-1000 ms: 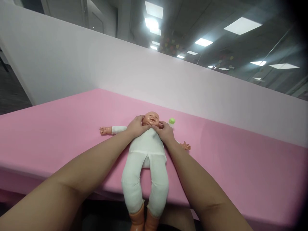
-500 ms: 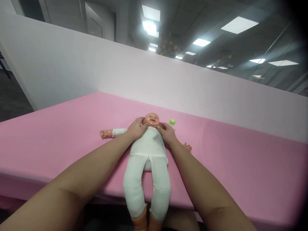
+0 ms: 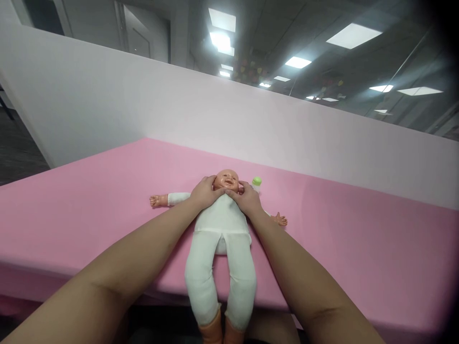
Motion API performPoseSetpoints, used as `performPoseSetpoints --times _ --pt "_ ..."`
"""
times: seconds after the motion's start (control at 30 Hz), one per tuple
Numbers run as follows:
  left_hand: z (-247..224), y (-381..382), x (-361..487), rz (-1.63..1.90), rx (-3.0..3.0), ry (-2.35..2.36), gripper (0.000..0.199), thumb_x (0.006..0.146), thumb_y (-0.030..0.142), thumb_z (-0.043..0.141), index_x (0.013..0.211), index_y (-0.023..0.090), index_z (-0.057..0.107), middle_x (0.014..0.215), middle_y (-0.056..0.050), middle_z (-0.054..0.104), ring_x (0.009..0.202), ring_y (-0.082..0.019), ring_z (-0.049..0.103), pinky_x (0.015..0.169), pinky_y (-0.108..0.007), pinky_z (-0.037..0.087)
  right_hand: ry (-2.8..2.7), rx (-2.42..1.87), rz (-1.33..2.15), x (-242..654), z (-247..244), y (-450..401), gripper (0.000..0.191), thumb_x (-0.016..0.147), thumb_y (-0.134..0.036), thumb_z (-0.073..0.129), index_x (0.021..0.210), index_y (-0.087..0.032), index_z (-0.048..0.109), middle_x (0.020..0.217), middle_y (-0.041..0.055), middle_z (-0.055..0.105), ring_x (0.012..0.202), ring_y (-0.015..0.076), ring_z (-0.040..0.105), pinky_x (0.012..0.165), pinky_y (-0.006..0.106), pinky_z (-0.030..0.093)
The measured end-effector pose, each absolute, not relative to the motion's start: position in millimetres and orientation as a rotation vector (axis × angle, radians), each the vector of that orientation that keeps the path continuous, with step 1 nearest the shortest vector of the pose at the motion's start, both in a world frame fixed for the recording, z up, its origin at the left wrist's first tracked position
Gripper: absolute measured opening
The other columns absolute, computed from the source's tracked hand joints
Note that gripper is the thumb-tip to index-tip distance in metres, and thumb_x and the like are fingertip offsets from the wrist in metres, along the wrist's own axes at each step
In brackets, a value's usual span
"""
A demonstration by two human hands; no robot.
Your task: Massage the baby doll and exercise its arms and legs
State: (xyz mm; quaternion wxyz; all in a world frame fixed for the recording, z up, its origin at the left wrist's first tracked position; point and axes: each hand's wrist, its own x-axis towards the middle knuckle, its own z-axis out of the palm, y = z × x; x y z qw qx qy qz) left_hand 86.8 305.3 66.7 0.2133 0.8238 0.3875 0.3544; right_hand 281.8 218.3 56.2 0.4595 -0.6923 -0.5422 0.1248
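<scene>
A baby doll with a white cloth body lies on its back, head away from me, its arms spread and its lower legs reaching past the near table edge. My left hand wraps the doll's neck and shoulder from the left, thumb stretched over the upper chest. From the right, my right hand holds it the same way. Both thumbs nearly meet under the chin; the fingers behind the neck are partly hidden. Just beyond my right hand stands a small bottle with a green cap, its lower part partly covered.
A pink cloth covers the table. White partition walls rise along its back and left sides. Glass above the back wall shows ceiling lights.
My thumbs have slid inward, closer together below the doll's chin. The doll's right-side arm and the bottle show slightly more. The view has shifted a little.
</scene>
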Motion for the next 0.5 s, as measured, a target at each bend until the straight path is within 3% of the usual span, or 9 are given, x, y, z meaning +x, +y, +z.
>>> performPoseSetpoints --times 0.4,0.5 --pt "67 312 83 0.988 2.195 1.045 0.058 0.093 0.059 0.056 0.134 0.019 0.064 0.133 -0.013 0.068 0.118 -0.031 0.063 0.098 -0.040 0.049 -1.271 -1.591 0.471 289 51 222 0.067 0.081 -0.068 0.074 0.133 -0.026 0.064 0.121 0.0076 0.073 0.107 0.0256 0.070 0.093 0.039 0.057" --pt "66 316 82 0.995 2.159 0.996 0.052 0.096 0.058 0.051 0.126 0.020 0.069 0.128 -0.011 0.072 0.116 -0.030 0.065 0.099 -0.039 0.048 -1.239 -1.495 0.549 291 49 223 0.062 0.086 -0.063 0.070 0.134 -0.024 0.064 0.123 0.0095 0.073 0.108 0.0251 0.071 0.093 0.038 0.057"
